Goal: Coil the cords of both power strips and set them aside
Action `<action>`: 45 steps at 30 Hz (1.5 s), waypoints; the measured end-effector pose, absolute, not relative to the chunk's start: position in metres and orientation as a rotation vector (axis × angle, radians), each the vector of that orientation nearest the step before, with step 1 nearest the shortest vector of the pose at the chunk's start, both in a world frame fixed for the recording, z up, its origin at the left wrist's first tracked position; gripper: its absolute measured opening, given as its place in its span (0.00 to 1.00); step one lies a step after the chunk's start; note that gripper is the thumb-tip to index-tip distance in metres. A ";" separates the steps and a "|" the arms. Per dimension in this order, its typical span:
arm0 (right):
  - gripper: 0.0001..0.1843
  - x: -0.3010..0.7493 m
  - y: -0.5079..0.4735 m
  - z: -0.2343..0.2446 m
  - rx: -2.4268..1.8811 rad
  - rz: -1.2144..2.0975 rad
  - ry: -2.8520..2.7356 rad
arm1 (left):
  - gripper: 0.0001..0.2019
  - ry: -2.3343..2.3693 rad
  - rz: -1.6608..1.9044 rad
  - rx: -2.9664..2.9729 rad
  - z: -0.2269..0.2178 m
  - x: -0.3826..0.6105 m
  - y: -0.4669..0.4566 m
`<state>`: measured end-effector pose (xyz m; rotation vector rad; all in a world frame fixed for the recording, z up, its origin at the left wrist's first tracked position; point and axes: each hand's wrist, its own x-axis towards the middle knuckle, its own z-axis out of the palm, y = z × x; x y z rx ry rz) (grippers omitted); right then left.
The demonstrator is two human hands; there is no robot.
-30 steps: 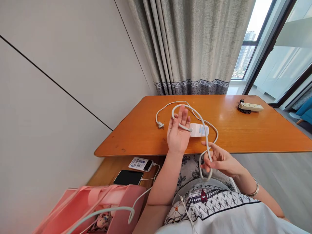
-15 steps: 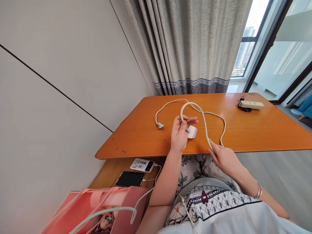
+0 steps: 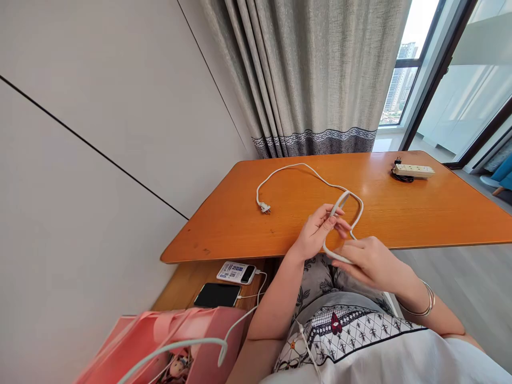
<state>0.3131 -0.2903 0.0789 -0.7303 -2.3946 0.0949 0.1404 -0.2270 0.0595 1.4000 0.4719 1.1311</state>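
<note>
Far left of the hands, the plug point(image 3: 263, 206) lies on the table point(image 3: 420, 213), its cord point(image 3: 304, 168) trailing slack to the left hand point(image 3: 316, 234), which pinches a loop; the right hand point(image 3: 370, 264) grips the loop's lower bend, keeping it taut.

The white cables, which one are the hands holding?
The white cord looped on the orange table, held by left hand and right hand, not the thin one by the phone.
</note>
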 end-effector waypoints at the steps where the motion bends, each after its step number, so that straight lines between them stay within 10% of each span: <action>1: 0.18 0.315 -0.287 0.082 -0.739 0.091 -2.308 | 0.21 0.487 1.105 1.417 0.059 0.139 -0.228; 32: 0.27 0.321 -0.232 0.052 -0.873 0.925 -1.809 | 0.24 0.264 1.150 0.806 0.081 0.124 -0.238; 45: 0.14 0.337 -0.229 0.011 -0.987 -0.014 -1.625 | 0.20 0.301 1.482 0.587 0.092 0.112 -0.234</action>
